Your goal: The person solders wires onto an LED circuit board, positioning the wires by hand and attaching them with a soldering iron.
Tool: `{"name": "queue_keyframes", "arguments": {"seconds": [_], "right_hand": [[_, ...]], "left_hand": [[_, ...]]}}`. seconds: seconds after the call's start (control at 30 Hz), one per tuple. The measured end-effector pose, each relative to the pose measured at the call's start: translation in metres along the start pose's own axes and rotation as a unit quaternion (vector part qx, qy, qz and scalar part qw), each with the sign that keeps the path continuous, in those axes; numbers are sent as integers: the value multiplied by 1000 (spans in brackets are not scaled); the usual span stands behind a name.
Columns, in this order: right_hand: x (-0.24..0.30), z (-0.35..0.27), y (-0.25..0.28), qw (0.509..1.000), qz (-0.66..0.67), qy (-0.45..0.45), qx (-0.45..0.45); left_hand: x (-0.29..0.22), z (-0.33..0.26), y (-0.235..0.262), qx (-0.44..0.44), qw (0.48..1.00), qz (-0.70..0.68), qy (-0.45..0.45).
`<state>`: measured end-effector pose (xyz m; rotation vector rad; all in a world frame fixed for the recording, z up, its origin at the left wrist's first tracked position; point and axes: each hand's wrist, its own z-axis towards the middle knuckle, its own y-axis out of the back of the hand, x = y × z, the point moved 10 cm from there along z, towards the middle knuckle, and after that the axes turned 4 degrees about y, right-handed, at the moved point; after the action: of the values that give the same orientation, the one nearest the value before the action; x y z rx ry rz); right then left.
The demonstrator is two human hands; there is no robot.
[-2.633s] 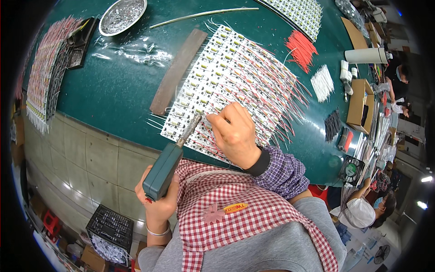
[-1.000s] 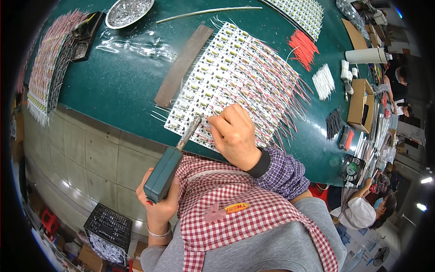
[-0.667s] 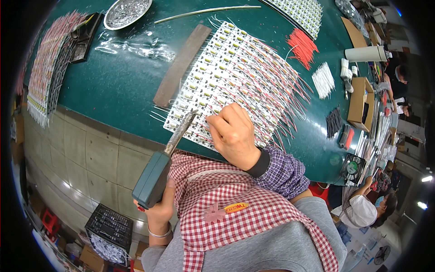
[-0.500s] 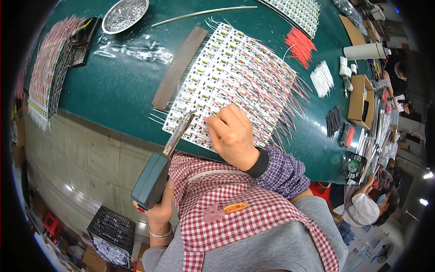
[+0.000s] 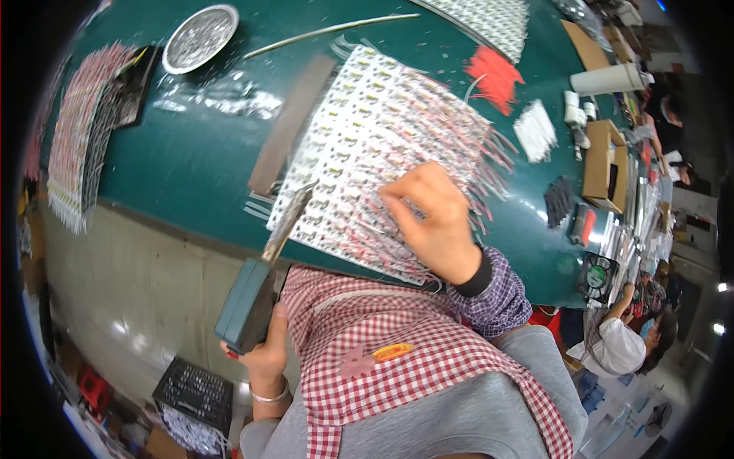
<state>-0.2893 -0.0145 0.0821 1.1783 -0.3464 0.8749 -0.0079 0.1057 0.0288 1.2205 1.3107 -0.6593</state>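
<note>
left hand [image 5: 264, 359]: grip wrapped tight round the green tool [image 5: 246, 304], metal tip touching the panel's near-left edge
right hand [image 5: 430, 222]: fingers pinched narrow, pressing on the panel
LED strip panel [image 5: 367, 145]: flat on the green surface [image 5: 191, 153], beside the brown bar [image 5: 290, 126]

I wear a red-and-white checked apron [image 5: 397, 359] over grey, a purple plaid sleeve [image 5: 497, 294] with black cuff [image 5: 478, 277], and a silver bangle [image 5: 269, 396] on my left wrist.

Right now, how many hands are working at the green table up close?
2. The left hand holds a green tool below the table edge. The right hand rests on the sheet of small parts. A person at the far right may hide more.
</note>
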Motion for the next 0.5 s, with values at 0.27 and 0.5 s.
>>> {"name": "queue_keyframes", "arguments": {"seconds": [0.27, 0.5], "right_hand": [[-126, 47, 84, 976, -204, 27, -74], [-162, 76, 63, 961, -213, 105, 141]], "left_hand": [[12, 6, 0, 7, 997, 38, -72], [11, 6, -3, 21, 994, 39, -104]]}}
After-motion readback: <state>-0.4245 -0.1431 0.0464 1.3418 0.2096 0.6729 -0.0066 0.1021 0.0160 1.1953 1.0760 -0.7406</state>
